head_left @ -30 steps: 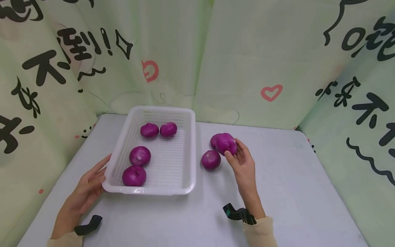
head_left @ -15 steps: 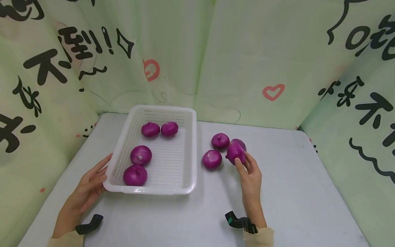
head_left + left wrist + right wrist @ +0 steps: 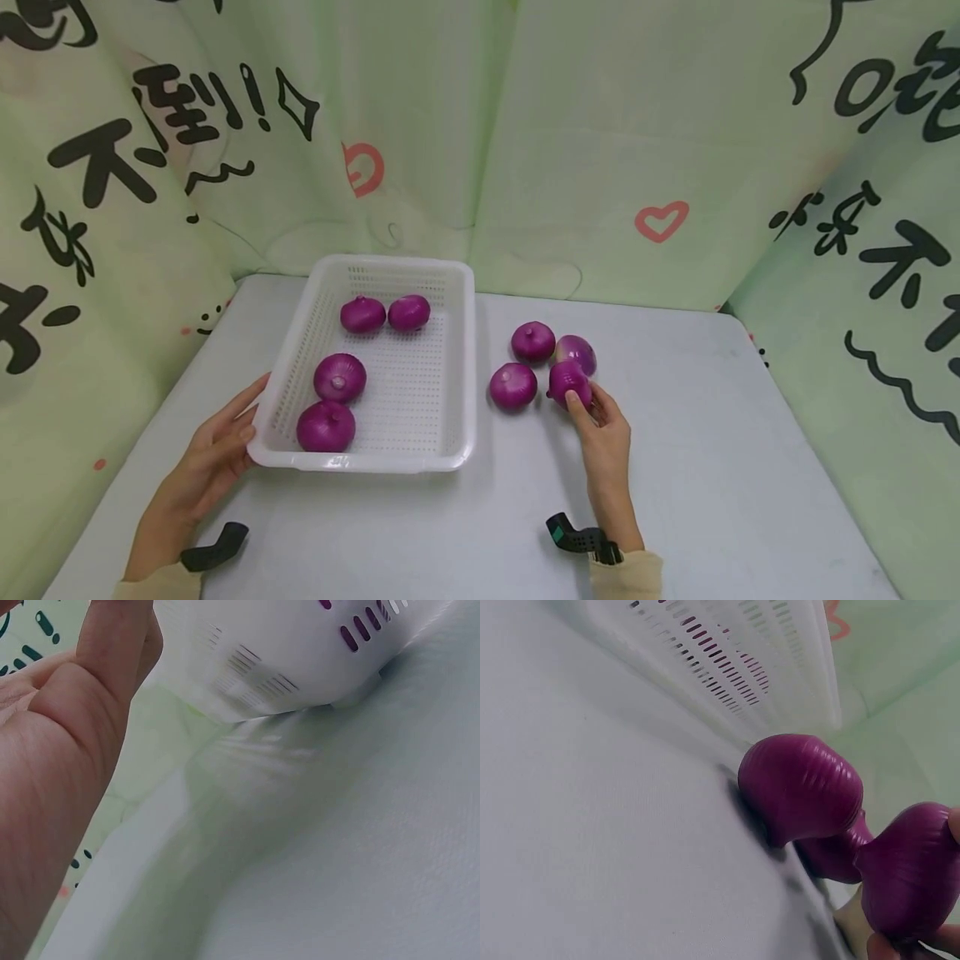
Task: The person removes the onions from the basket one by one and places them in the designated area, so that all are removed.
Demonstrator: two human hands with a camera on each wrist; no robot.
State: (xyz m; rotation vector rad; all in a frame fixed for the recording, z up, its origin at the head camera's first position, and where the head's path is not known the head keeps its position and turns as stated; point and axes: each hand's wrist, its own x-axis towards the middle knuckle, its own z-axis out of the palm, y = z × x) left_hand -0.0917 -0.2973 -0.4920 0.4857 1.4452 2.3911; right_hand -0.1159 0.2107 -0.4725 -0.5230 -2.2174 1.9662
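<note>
A white perforated basket (image 3: 459, 367) stands on the grey table (image 3: 712, 467) and holds several purple onions (image 3: 340, 377). My left hand (image 3: 225, 437) rests with straight fingers against the basket's near left corner (image 3: 247, 667). To the right of the basket lie three more onions close together (image 3: 513, 386). My right hand (image 3: 600, 417) grips the nearest of them, a purple onion (image 3: 567, 381), with curled fingertips, low on the table. In the right wrist view that onion (image 3: 911, 874) sits at the right edge, beside another onion (image 3: 799, 787) and the basket wall (image 3: 727, 667).
Green printed cloth (image 3: 525, 150) walls the table at the back and on both sides. The grey tabletop runs to the right of the onions and in front of the basket. Black wrist mounts (image 3: 573, 533) sit on both forearms.
My right hand has carried the onion down and to the right, from in front of the loose onions to the table beside them. The left hand and the basket have stayed still.
</note>
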